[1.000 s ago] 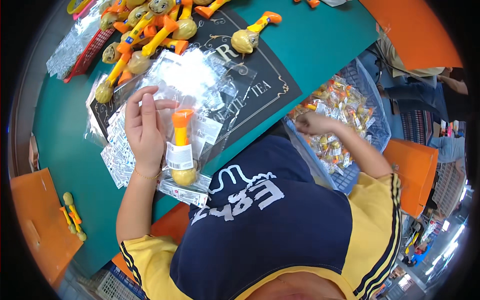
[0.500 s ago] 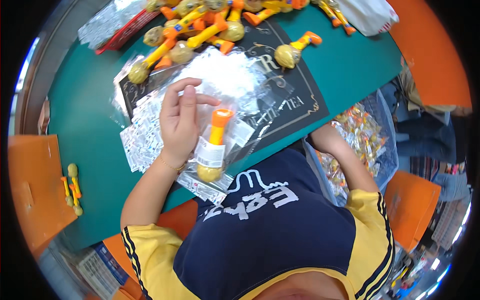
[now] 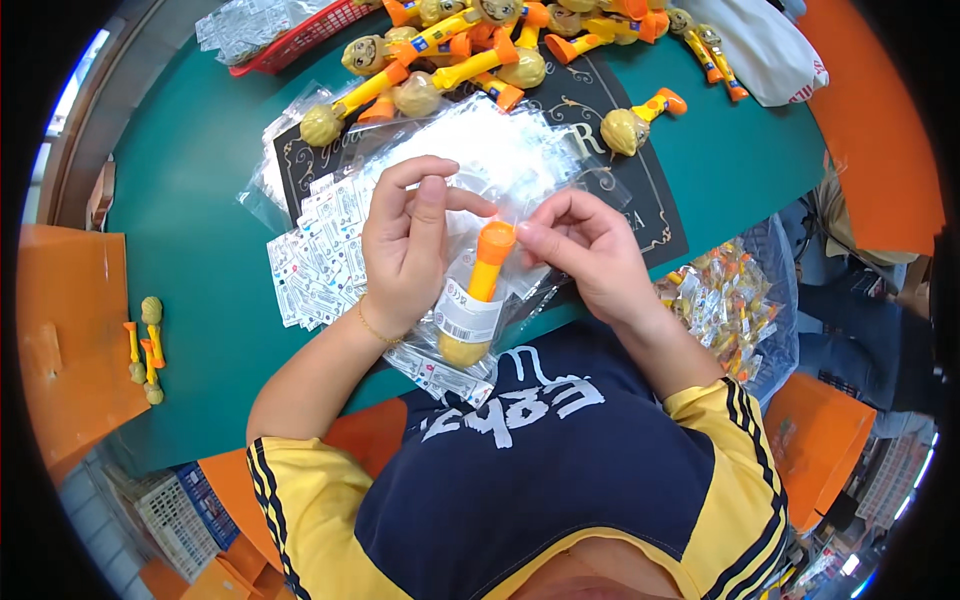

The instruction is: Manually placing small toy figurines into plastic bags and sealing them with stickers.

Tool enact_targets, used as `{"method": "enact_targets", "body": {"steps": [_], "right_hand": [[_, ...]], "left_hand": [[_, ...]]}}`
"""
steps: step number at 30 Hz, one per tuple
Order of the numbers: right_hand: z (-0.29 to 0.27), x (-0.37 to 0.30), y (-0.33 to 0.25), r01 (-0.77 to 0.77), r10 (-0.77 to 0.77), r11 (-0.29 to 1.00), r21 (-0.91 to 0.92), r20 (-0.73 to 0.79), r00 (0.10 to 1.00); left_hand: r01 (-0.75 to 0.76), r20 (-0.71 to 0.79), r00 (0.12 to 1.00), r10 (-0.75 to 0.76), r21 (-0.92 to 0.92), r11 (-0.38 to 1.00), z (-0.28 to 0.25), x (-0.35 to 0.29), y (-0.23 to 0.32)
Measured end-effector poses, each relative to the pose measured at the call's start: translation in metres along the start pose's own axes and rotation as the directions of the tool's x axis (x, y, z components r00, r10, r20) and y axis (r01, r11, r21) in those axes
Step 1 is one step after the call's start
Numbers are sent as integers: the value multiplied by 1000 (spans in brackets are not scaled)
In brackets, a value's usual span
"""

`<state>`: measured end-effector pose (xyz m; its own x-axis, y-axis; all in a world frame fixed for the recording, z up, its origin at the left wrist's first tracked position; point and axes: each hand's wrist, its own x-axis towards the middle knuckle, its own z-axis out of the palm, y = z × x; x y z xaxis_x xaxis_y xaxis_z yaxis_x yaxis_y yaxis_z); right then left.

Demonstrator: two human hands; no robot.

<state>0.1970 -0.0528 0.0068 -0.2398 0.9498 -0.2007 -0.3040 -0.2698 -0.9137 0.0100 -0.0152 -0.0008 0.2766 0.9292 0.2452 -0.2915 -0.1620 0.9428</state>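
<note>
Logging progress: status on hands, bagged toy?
Left hand beside bagged toy; right hand at its orange end. White label showing. Clear bags, printed slips close around.

Label [image 3: 468, 315]: white, black barcode and tiny print, on the bagged toy [image 3: 487, 278] by the table's [image 3: 200, 330] near edge.
Slips [image 3: 325, 250]: white, small dark print with coloured marks, by the mat's left edge.
Mat [image 3: 652, 215]: black, pale capitals and script, partly covered.
Bag [image 3: 755, 45]: white, red letters, at the table's right edge.
Shirt [image 3: 540, 490]: navy, big white brush lettering across the chest.
</note>
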Motion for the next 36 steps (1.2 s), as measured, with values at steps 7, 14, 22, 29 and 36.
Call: {"method": "enact_targets", "body": {"steps": [7, 14, 22, 29, 36], "right_hand": [[21, 6, -2, 81, -74, 986, 142, -58, 996], [13, 5, 1, -79, 89, 950, 302, -17, 996], [14, 0, 16, 154, -152, 948, 278, -29, 988], [16, 6, 4, 21, -20, 976, 217, -8, 1000], [11, 6, 13, 112, -90, 969, 222, -109, 990]], "left_hand": [[-66, -7, 998, 66, -8, 998, -3, 0, -5], [-147, -6, 989, 148, 34, 988, 3, 2, -5], [46, -157, 986, -47, -6, 999, 2, -1, 2], [18, -102, 995, -16, 11, 1000, 1, -2, 1], [207, -37, 977, -211, -88, 974, 3, 1, 10]]}}
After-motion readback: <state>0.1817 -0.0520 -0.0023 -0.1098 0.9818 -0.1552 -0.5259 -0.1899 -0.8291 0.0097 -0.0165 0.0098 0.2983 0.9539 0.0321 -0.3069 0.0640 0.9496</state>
